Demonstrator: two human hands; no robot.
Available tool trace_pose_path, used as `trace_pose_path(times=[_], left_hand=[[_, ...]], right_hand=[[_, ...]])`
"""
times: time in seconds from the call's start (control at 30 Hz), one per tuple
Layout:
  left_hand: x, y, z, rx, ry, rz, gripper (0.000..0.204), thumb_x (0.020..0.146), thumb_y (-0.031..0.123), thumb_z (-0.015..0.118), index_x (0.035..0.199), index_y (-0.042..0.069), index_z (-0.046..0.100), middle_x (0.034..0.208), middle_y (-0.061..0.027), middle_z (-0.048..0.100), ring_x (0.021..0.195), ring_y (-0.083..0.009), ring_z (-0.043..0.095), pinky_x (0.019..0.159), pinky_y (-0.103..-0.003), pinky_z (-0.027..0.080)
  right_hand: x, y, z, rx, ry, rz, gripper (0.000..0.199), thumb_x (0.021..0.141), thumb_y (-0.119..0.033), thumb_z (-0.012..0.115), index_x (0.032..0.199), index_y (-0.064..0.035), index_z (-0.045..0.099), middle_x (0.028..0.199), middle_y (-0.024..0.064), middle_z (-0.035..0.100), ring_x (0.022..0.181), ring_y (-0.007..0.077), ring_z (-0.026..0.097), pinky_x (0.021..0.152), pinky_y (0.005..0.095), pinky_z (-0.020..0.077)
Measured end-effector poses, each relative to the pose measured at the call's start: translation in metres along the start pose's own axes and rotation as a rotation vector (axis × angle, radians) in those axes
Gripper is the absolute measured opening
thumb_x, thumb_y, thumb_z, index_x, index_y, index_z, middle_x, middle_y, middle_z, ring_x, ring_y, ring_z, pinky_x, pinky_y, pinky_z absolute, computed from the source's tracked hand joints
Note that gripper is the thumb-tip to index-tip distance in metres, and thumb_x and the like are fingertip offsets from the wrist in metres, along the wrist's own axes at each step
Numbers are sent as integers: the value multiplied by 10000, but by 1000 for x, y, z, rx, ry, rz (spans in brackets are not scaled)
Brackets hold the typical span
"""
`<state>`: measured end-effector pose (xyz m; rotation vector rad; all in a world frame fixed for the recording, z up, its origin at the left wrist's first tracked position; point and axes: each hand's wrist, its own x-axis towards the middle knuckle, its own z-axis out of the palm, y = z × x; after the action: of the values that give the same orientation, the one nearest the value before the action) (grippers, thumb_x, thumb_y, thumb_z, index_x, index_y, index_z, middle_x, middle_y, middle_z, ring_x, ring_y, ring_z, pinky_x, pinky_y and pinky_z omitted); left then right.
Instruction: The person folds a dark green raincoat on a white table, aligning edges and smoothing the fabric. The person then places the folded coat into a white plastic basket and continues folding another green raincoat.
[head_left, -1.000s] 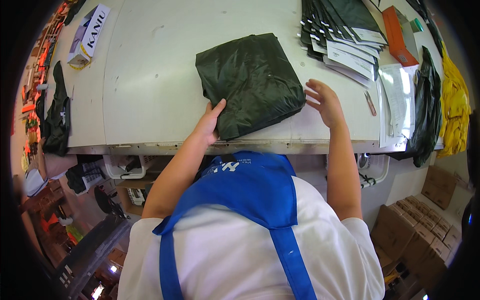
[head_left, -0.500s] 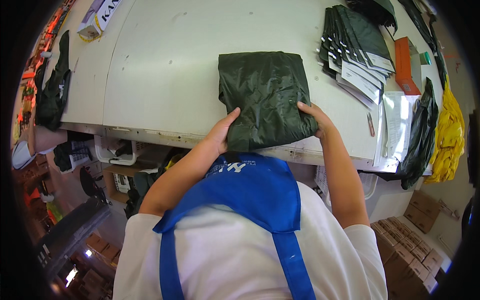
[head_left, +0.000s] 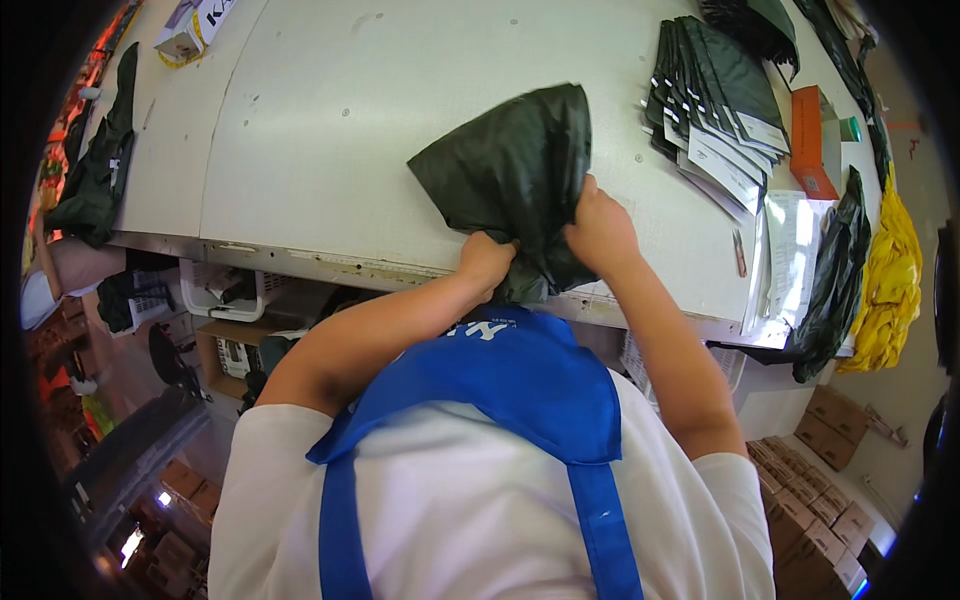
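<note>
1. From the green bundle (head_left: 505,165) as dial centre, a wide stretch of white tabletop (head_left: 320,130) spans 9 to 12 o'clock.
2. The front edge (head_left: 330,266) runs past at 6; the bundle's gathered lower end reaches it.
3. Toward 3, room ends at fanned packets (head_left: 720,95) and an orange box (head_left: 813,145).
4. The left hand (head_left: 487,262), between 6 and 7, has its fingers curled narrow, gripping the bundle's lower part; its forearm slants in from 7.
5. The right hand (head_left: 603,230), at 4, is closed on the bundle's right side, fingertips hidden; its forearm rises from 5.
6. Near 4 lie a cutter (head_left: 739,253), papers (head_left: 795,250) and yellow cloth (head_left: 887,285).
7. Below the tabletop stand a basket (head_left: 225,295) at 8 and cartons (head_left: 805,500) at 5.
</note>
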<state>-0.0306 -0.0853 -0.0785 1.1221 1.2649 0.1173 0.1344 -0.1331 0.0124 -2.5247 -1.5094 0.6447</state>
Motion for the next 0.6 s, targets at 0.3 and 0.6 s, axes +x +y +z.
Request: trace_pose_path(times=[0.3,0.6], left_hand=[[-27,16,5,-599,-616,-400,209,844,213,527,997,84,588,863,-22,592,731,-162,540,596,-287,387],[-33,130,-85,-29,-590,427,491,829,195,679,1259,28,511,1245,-110,546,995,-169,586,752,-270,513]], right_hand=[[-36,-39,-8,-550,-124,-195,1197,464,-637,763,1261,174,389,1147,246,505,1048,364,508,995,471,329],[-6,3,-26,-178,-360,-80,692,590,-238,734,1163,49,471,969,218,609,916,354,611,805,424,482]])
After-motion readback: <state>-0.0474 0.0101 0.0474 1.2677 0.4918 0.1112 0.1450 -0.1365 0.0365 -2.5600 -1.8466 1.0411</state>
